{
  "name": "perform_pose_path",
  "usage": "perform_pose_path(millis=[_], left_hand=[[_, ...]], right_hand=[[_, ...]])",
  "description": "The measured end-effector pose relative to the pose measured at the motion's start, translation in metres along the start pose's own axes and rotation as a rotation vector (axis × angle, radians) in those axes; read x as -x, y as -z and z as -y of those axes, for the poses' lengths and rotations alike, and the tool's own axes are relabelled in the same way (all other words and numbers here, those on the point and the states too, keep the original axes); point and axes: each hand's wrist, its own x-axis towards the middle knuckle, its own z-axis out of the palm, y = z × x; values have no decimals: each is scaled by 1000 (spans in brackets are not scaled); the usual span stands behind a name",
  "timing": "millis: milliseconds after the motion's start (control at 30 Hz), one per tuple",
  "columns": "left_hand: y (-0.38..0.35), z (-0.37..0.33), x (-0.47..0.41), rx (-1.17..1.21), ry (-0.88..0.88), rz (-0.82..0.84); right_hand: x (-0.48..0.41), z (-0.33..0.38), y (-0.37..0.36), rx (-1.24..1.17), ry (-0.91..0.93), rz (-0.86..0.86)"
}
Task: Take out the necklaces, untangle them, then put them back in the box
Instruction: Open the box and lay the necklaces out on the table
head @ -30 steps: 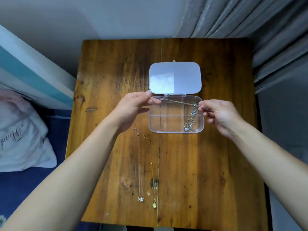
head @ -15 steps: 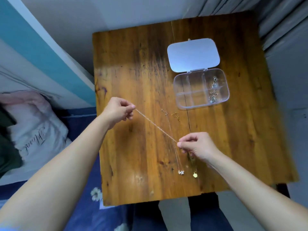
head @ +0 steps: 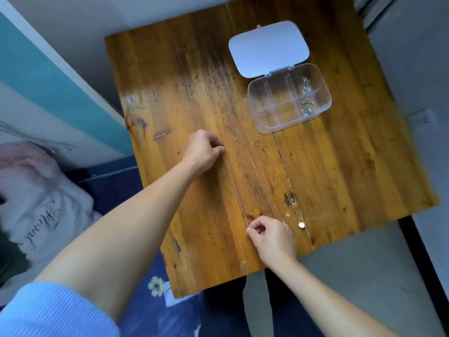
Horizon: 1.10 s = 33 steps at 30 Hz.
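Observation:
A thin chain necklace [head: 234, 188] is stretched straight just above or on the wooden table [head: 184, 98]. My left hand [head: 202, 150] pinches its far end and my right hand [head: 272, 235] pinches its near end. To the right of it lie two more necklaces: a fine chain [head: 257, 175] and a gold one with a round pendant [head: 301, 224]. The clear plastic box [head: 267, 117] stands at the back right with its white lid [head: 268, 48] open. Tangled silver jewellery [head: 306, 107] sits in its right compartments.
The table's near edge runs just under my right wrist. A bed with a pale pillow [head: 36, 205] and dark blue floral bedding [head: 145, 310] lies to the left. Grey curtains [head: 379, 8] hang at the back right.
Both hands pulled the chain out of the box to the table's left front and have lowered it, stretched lengthwise, beside the two laid-out necklaces. The view has swung left.

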Motion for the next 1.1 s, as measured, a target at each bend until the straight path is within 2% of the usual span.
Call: perform_pose_path(millis=[367,467,533,733,867,1000,1100], left_hand=[[-14,-4,-14,-216,-94,-23],[-8,-5,-15,-248,-105,-87],[-4,-8,-17,-271,-116,-164],[-5,-40,-24,-82,-61,-180],[-14,-66,-36,15,-42,-194],[-23,-87,-54,83,10,-227],[-30,-93,-64,109,89,-270]], right_hand=[[-3,-10,0,91,64,-10],[-5,-10,15,63,106,-1],[-12,-9,34,51,145,-52],[-88,14,125,51,186,-268],[-158,40,181,72,225,-347],[-216,63,214,211,298,-389],[-244,76,220,423,379,-337]])
